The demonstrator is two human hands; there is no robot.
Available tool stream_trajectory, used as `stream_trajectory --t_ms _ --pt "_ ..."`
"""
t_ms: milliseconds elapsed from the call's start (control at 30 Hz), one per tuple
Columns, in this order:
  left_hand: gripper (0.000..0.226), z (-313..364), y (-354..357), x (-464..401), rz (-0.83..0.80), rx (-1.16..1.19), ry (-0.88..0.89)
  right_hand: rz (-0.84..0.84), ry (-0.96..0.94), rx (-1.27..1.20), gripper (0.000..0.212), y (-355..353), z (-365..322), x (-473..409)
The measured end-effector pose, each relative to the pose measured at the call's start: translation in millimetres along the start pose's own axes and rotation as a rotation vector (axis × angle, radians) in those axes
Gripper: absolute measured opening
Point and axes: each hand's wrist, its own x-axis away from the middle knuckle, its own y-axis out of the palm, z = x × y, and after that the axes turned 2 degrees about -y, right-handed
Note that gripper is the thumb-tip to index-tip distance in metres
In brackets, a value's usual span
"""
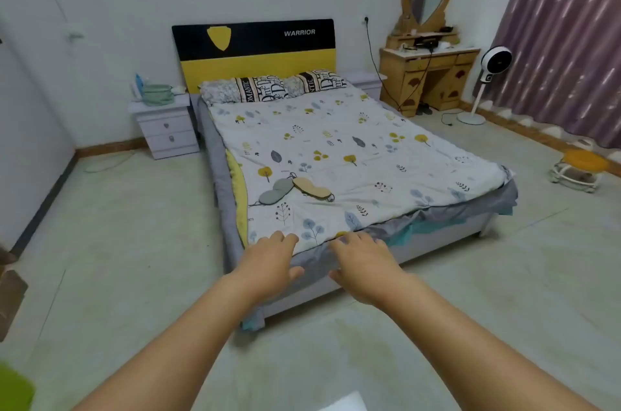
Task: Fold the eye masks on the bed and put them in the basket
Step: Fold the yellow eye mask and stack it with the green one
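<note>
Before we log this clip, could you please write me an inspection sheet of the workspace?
Surface: bed with a leaf-print quilt, lying flat.
Job's things: grey eye mask and beige eye mask, unfolded, touching, near the foot; green basket on the left nightstand.
Clutter: two pillows at the headboard.
Grippers: left hand and right hand open, empty, short of the masks.
Cables: black cable from wall socket to floor.
Surroundings: dressing table, fan, curtain.

2 eye masks [295, 191] flat on bed [369, 148]; hands [317, 262] empty.
</note>
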Motion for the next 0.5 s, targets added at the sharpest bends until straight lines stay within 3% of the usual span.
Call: stream_trajectory --t_ms 500 --pt "0.054 -7.1 -5.7 -100.5 -0.023 0.009 -0.065 -0.055 -0.027 0.018 0.041 -11.3 47.7 -96.1"
